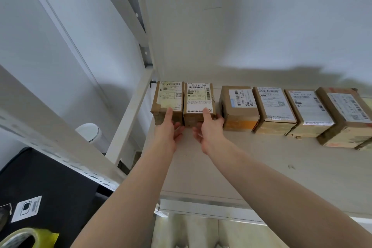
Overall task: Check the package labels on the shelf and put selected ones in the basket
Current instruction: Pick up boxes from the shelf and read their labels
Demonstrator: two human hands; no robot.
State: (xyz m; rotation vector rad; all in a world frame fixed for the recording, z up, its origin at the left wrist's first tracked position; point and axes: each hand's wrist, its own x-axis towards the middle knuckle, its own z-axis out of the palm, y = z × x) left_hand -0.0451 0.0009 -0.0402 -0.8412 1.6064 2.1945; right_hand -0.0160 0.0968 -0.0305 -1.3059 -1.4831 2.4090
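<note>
We find the left hand (168,127) and right hand (208,127) each in loose, unclosed grip on the two leftmost boxes (168,99) (199,101) on the shelf (261,167); labels should stay uncovered, basket unseen.

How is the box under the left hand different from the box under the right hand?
The left box has a yellowed, worn label, while the right box has a cleaner white label with big printed characters across the top. The left hand touches the left box; the right hand touches the right box. Both are brown cardboard, side by side on the shelf.
</note>
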